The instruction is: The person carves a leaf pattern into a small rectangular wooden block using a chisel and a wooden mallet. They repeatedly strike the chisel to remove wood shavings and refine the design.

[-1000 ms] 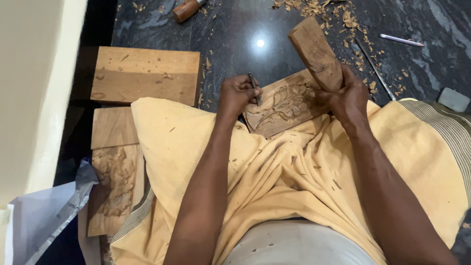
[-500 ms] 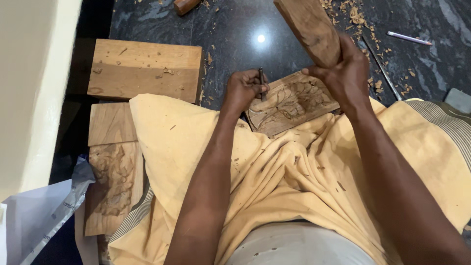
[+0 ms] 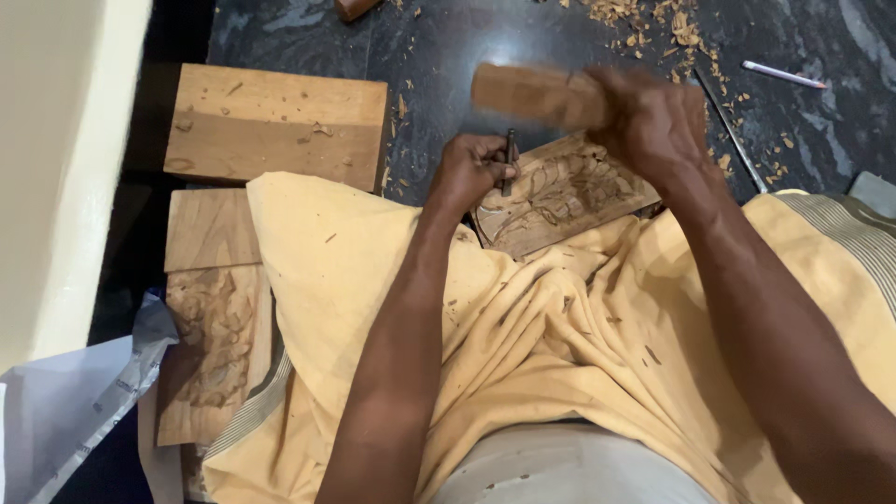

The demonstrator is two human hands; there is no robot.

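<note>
On a dark, polished stone floor (image 3: 280, 37), flecked with pale veins and catching a bright glare at the far middle, a person sits with a yellow cloth (image 3: 579, 327) draped over the lap. Wood shavings (image 3: 653, 23) lie scattered at the far right, near a thin white pencil (image 3: 784, 75) and a slim metal rod (image 3: 733, 135). At the far left a plain wooden block (image 3: 275, 126) rests flat on the floor; nearer, a second board (image 3: 210, 229) and a partly carved plank (image 3: 215, 350) lie along the cloth's left edge. A pale wall (image 3: 65, 168) rises at the left, with crumpled grey-white plastic sheeting (image 3: 75, 411) at its near foot.

The carved wooden panel (image 3: 560, 191) lies at the lap's far edge, partly on the cloth. The left hand (image 3: 471, 173) is clenched around a small metal chisel (image 3: 509, 159), tip down on the panel. The right hand (image 3: 653, 121), blurred, grips a wooden mallet block (image 3: 532, 93) above the panel, beyond the chisel.
</note>
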